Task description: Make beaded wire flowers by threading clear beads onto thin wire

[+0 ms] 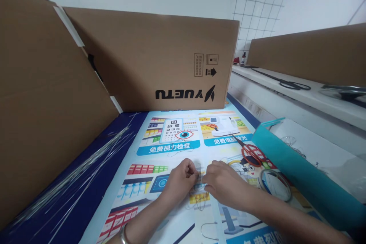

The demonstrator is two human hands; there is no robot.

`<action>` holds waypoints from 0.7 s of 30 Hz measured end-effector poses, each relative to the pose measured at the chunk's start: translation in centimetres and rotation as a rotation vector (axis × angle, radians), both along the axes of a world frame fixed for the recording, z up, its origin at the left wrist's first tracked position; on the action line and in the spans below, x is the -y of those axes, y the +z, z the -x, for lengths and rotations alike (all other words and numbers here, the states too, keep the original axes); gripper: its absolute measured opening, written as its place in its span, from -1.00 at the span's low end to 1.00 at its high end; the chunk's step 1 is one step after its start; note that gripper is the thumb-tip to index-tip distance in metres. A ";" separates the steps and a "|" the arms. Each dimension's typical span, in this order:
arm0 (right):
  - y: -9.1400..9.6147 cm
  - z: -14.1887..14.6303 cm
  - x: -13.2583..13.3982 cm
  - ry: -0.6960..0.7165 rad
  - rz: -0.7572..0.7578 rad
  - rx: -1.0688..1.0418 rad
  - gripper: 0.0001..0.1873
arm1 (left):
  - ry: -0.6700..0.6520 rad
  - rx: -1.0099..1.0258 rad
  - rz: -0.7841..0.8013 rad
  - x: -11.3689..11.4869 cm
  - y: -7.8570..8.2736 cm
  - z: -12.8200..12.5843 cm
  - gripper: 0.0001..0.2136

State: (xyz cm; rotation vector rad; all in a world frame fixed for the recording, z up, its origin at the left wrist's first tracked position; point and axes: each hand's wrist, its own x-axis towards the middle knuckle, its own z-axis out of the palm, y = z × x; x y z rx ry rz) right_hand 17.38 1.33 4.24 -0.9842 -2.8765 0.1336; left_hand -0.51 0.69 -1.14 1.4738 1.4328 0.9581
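Note:
My left hand (183, 178) is closed in a pinch at the middle of the printed sheet, with a silver bangle on its wrist. Just to its right, my right hand (224, 181) has its fingers curled in and pressed together. Thin bent wire (201, 205) shows between and below the fingertips, its loops hanging toward me. What exactly lies inside the fingers is partly hidden. Nearer to me a separate curved piece of wire (201, 231) lies on the sheet. Beyond my right hand rest scissors (253, 155) with red handles, beside a round coil (275, 185).
A bundle of straight wires (82, 167) lies on the blue surface at left. Cardboard panels (143, 57) stand behind and left. At right is a teal-edged box (286, 152) with wire coils inside; black scissors (294, 85) lie on the white ledge (328, 103).

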 end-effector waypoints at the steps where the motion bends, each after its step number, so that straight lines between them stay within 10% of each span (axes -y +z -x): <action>1: 0.0 0.2 0.0 0.002 -0.003 0.018 -0.91 | 0.000 -0.002 -0.002 0.0 0.1 0.0 -0.94; 21: -1.3 1.4 -0.2 -0.004 0.000 0.135 -0.90 | -0.001 -0.038 -0.010 -0.1 -0.2 0.1 -0.93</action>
